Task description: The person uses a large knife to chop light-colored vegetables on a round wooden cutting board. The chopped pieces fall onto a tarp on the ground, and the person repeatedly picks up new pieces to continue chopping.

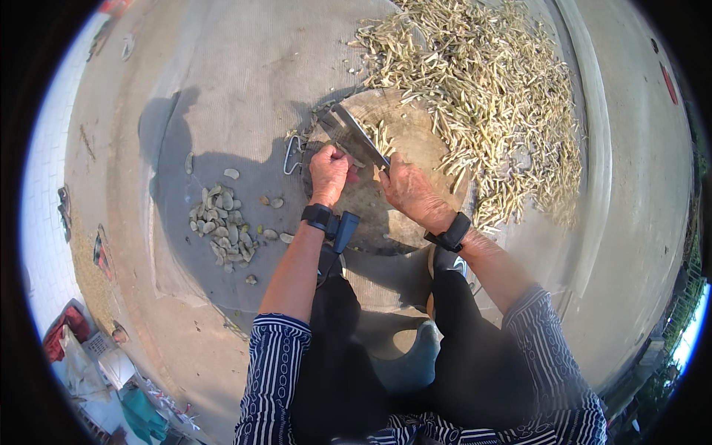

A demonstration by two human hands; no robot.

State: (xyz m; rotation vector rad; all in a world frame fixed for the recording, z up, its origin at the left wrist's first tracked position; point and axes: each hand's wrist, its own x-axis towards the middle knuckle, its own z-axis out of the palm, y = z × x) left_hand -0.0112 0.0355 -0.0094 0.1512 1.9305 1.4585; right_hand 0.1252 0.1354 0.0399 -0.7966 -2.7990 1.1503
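My right hand (409,186) is closed round the handle of a kitchen knife (359,133), whose blade points up and to the left over a round wooden chopping block (425,142). At the block's left side, my left hand (329,173) has its fingers curled, with what looks like a pale vegetable piece (357,162) at the fingertips, mostly hidden. A few cut strips (379,136) lie on the block just right of the blade. Left of the block is a loose pile of flat oval vegetable slices (222,222).
A large heap of pale cut strips (489,94) spreads beyond and right of the block, partly onto its edge. Beneath is a ribbed grey mat (250,72). A bent metal wire loop (292,156) lies left of the block. My low seat (409,361) shows between my legs.
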